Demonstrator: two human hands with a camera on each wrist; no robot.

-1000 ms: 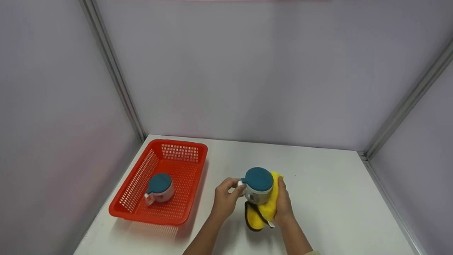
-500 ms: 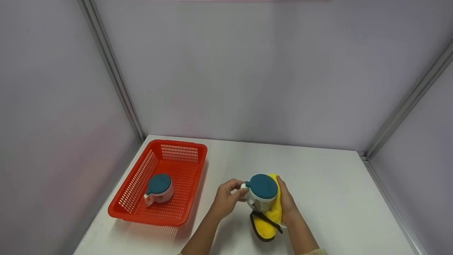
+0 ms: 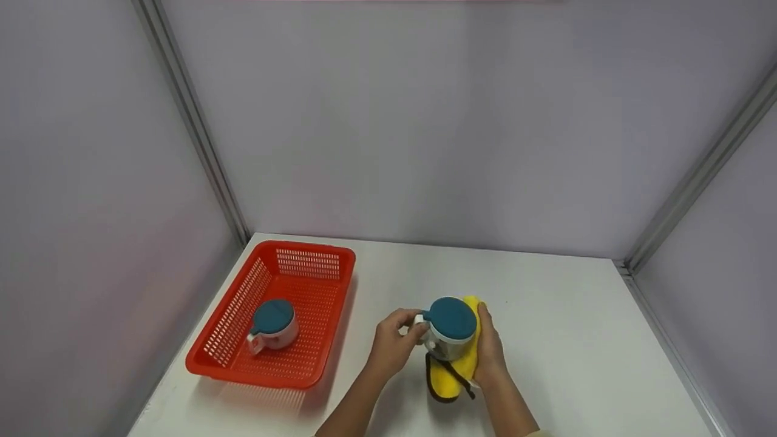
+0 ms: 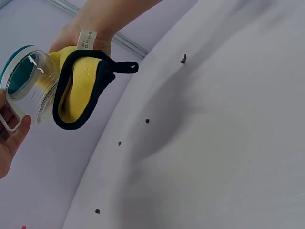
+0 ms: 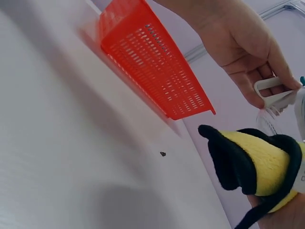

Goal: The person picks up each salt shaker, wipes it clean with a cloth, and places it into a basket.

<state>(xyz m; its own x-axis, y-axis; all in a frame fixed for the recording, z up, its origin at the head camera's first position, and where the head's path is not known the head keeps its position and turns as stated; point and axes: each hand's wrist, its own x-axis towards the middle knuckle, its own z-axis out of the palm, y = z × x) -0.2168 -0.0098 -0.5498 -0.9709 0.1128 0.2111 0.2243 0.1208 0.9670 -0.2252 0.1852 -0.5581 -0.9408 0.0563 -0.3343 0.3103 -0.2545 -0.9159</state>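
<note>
A clear jar with a teal lid [image 3: 450, 318] and a white handle [image 5: 277, 91] is held above the table. My left hand [image 3: 393, 343] pinches that handle between thumb and fingers. On the jar's other side, my right hand [image 3: 490, 352] grips a yellow cloth with dark edging [image 3: 448, 382] and presses it against the jar's wall. The cloth's lower part and its dark loop [image 4: 125, 67] hang below the hand. In the left wrist view, a white tag [image 4: 86, 39] shows on the cloth. Most right-hand fingers are hidden behind the cloth.
A red plastic basket [image 3: 331, 321] stands on the left of the white table [image 3: 564, 340]. Inside it sits a similar jar with a teal lid [image 3: 273, 316]. Several small dark specks [image 4: 147, 121] mark the table. Pale panels [image 3: 425, 121] enclose the back and sides.
The jar, cloth and right hand shifted toward me and slightly right, then the cloth and right hand moved slightly back. Both hands keep their hold. The basket stays put.
</note>
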